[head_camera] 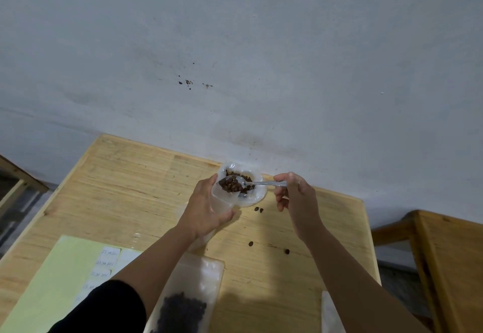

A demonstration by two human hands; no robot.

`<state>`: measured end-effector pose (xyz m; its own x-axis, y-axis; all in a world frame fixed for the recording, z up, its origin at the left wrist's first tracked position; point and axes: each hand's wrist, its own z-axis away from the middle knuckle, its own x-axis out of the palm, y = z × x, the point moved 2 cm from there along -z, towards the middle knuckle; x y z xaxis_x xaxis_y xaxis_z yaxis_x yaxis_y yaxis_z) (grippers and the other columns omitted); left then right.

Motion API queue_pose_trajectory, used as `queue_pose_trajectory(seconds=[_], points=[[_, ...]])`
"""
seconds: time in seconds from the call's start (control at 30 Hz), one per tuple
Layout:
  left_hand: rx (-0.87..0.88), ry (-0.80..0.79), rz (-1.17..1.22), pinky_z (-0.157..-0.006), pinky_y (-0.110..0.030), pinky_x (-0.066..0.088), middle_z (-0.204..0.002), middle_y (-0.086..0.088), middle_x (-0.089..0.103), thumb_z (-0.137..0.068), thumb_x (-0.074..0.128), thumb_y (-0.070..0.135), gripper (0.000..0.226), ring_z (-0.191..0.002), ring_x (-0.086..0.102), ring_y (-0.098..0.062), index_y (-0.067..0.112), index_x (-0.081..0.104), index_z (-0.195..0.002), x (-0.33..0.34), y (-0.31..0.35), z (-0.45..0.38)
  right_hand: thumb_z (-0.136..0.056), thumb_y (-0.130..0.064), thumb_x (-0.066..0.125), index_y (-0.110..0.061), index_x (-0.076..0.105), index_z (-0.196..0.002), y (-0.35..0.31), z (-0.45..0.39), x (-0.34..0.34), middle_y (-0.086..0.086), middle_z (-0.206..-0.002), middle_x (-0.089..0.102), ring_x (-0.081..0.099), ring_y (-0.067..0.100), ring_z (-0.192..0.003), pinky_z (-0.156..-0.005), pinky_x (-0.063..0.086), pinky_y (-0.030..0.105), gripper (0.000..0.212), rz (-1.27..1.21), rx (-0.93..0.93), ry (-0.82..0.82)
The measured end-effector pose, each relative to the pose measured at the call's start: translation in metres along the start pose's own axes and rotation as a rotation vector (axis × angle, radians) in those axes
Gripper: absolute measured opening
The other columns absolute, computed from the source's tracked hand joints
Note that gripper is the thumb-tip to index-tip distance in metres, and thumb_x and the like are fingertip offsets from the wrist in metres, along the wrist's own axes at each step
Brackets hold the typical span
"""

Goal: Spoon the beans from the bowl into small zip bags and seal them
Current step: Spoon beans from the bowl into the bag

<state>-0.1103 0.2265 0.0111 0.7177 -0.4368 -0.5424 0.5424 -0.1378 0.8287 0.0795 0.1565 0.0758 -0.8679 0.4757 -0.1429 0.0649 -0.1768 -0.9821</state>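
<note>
At frame centre my left hand (206, 206) gripped the small zip bag (219, 203) open beside the bowl (254, 198) while right-hand fingers (287, 186) pinched the loaded spoon (235, 183); best tipped slowly, mouth kept wide.

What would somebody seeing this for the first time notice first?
Probably the spoon heaped with dark beans, held by the right hand at the table's far edge, right at the mouth of the clear zip bag that the left hand grips. Next, the stray beans scattered on the wooden table, and a bag already holding beans lying at the near edge.
</note>
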Motion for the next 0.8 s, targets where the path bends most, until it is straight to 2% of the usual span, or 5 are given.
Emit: queue_pose_trajectory(seconds=[0.13,0.3,0.47,0.57,0.8], points=[[-0.002,0.0,0.023,-0.096,-0.018,0.032,-0.142,0.0,0.034,-0.067,0.078,0.046,0.1,-0.12,0.038,-0.008,0.018,0.023,-0.146,0.001,0.002,0.0,-0.1,-0.013,0.035,-0.016,0.064,-0.087,-0.004,-0.001,0.006,0.003,-0.065,0.055,0.05,0.011,-0.055,-0.045,0.044,0.025,0.032,0.102,-0.126,-0.032],[0.007,-0.002,0.012,-0.084,-0.009,0.031,-0.137,0.003,0.036,-0.068,0.077,0.047,0.098,-0.109,0.038,-0.002,0.02,0.024,-0.145,0.001,0.003,0.004,-0.1,-0.011,0.034,-0.012,0.061,-0.085,0.013,-0.012,-0.013,0.005,-0.065,0.052,0.047,0.007,-0.052,-0.044,0.041,0.023,0.031,0.063,-0.096,0.166],[0.003,-0.012,0.009,-0.077,-0.001,0.029,-0.135,0.006,0.035,-0.069,0.076,0.046,0.097,-0.109,0.038,-0.002,0.021,0.023,-0.146,0.002,0.002,0.004,-0.099,-0.01,0.039,-0.015,0.064,-0.09,0.041,-0.012,-0.013,0.007,-0.069,0.053,0.048,0.007,-0.054,-0.045,0.044,0.02,0.027,0.279,-0.086,0.139],[-0.005,-0.016,0.016,-0.073,0.001,0.03,-0.136,0.006,0.034,-0.069,0.077,0.043,0.097,-0.109,0.037,-0.002,0.022,0.022,-0.146,0.004,0.001,0.004,-0.099,-0.013,0.038,-0.013,0.065,-0.09,0.054,-0.009,-0.006,0.006,-0.069,0.054,0.051,0.011,-0.059,-0.047,0.046,0.025,0.028,0.206,-0.016,0.116],[-0.017,-0.027,0.013,-0.071,0.004,0.029,-0.139,0.007,0.032,-0.069,0.078,0.043,0.099,-0.111,0.036,-0.001,0.023,0.021,-0.147,0.007,0.002,0.0,-0.098,-0.012,0.038,-0.006,0.064,-0.087,0.07,-0.007,0.006,0.011,-0.067,0.057,0.054,0.016,-0.054,-0.043,0.045,0.021,0.029,-0.111,0.314,0.181]])
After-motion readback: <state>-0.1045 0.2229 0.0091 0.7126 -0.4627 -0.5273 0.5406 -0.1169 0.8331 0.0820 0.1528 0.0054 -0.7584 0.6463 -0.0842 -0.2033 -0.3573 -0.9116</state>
